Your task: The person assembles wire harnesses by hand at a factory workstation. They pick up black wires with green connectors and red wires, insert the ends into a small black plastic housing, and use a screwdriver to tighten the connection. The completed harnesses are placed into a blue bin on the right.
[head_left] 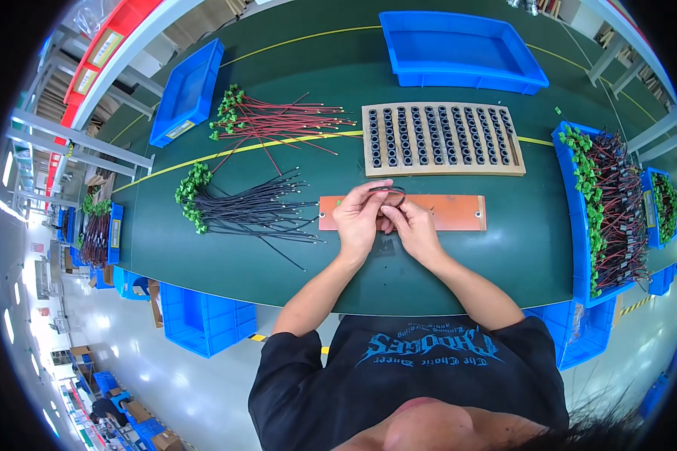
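My left hand (357, 222) is closed in a pinch on a thin red and black wire pair (387, 189), which curves in a small loop above the fingertips. Close beside it, my right hand (416, 231) has its thumb and fingers pressed together on the same wires; the ends between the fingers are hidden. Both hands are over an orange-brown board (459, 213) with a small fixing at each end. A bit of green (338, 201) shows at the left hand's edge. To the left lie black wires (252, 207) and red wires (286, 119) with green connectors.
Beyond the board stands a wooden tray (444, 170) with rows of black cylindrical parts. A blue bin (581, 255) at right holds wired pieces with green connectors. Shallow blue trays stand at the back right (462, 79) and back left (174, 124) on the green table (338, 270).
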{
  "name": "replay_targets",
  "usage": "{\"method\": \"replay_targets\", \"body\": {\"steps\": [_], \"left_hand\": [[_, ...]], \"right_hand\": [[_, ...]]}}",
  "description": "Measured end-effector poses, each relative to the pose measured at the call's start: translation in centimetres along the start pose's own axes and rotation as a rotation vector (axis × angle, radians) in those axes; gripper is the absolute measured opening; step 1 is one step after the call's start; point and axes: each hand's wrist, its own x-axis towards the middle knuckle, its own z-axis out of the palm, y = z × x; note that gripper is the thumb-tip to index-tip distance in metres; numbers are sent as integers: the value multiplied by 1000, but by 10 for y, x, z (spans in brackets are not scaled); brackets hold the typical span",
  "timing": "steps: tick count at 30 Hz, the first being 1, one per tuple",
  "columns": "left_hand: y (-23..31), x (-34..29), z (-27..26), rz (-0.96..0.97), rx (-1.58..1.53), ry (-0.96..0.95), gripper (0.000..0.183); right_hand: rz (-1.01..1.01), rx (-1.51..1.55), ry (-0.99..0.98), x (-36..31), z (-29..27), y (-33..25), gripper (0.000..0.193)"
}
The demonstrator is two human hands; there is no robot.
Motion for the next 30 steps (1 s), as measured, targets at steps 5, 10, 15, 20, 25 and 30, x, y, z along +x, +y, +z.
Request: {"method": "replay_targets", "body": {"steps": [5,10,15,20,25,30], "left_hand": [[-16,5,-2,133,59,0,17],[-27,6,-6,178,146,35,16],[-34,9,-9,206,-65,-10,10],[-32,8,-6,152,-63,-46,11],[-32,9,-11,170,22,-120,10],[-31,8,-12,151,-4,-142,9]], "right_hand": [[-153,-165,18,-7,-1,-14,12],[-518,-889,-70,-9,-26,-54,21],[-383,-798,38,4,-53,-52,21],[105,-136,-16,7,-65,-27,19],[107,13,-34,9,-67,-15,15],[96,46,-51,9,-70,-12,12]]}}
